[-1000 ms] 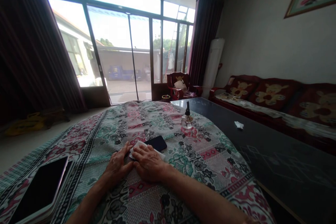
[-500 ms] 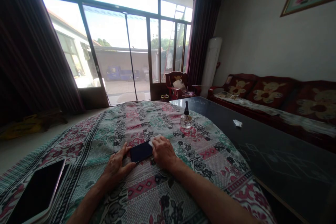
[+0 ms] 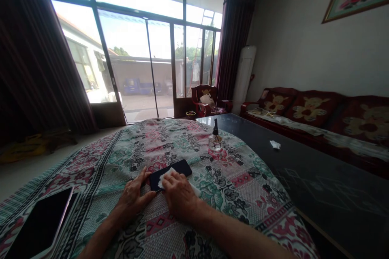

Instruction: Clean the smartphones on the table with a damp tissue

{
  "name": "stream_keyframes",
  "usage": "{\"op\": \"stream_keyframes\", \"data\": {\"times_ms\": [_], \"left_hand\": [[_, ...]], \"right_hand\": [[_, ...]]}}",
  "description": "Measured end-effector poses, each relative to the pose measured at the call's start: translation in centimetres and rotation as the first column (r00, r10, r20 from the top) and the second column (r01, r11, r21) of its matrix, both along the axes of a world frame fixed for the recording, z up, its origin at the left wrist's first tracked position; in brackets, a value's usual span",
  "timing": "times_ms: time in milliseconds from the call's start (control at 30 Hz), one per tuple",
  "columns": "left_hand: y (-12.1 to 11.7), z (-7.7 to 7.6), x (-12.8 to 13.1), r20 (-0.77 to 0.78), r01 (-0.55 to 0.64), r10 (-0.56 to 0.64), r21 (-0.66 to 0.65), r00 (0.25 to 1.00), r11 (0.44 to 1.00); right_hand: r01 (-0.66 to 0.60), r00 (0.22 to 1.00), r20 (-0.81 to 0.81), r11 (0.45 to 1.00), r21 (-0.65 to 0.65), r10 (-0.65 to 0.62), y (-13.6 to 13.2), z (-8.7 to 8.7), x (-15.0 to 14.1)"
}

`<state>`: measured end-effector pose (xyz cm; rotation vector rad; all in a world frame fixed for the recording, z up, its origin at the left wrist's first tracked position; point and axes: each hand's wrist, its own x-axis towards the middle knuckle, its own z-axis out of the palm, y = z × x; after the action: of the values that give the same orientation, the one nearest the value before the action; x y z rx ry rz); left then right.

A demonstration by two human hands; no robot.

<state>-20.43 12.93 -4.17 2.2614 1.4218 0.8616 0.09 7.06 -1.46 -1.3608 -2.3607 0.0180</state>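
Note:
A black phone (image 3: 179,167) lies screen up on the flowered cloth (image 3: 237,182) covering the table. My left hand (image 3: 132,198) rests beside its near left corner, fingers curled against the phone's edge. My right hand (image 3: 179,196) presses a white wipe (image 3: 165,178) flat onto the phone's screen, fingers closed over it. A small clear spray bottle (image 3: 215,138) with a black top stands upright farther back on the cloth.
A tablet (image 3: 41,226) with a dark screen lies at the near left. To the right is a dark glass table (image 3: 319,178) with a crumpled white scrap (image 3: 275,144). A red sofa (image 3: 328,117) runs along the wall; glass doors stand ahead.
My right hand with the wipe slid from the phone's far right end back toward me and left across the screen. My left hand stayed at the phone's near left edge.

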Motion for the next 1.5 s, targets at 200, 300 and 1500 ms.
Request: {"op": "stream_keyframes", "data": {"times_ms": [200,300,1500], "left_hand": [[0.1,-0.2,-0.2,-0.014,0.009,-0.009,-0.007,1.000,1.000],[0.0,0.1,-0.1,-0.010,0.015,-0.015,-0.036,1.000,0.999],[-0.6,0.9,0.5,-0.017,-0.002,0.002,-0.038,1.000,0.999]], "right_hand": [[-0.039,0.998,-0.050,0.999,0.015,0.039,0.4,0.1,0.1],[0.090,0.993,-0.074,0.996,0.003,-0.089,1.6,0.3,1.5],[0.266,0.962,-0.044,0.961,-0.073,-0.270,4.1,1.0,4.2]]}}
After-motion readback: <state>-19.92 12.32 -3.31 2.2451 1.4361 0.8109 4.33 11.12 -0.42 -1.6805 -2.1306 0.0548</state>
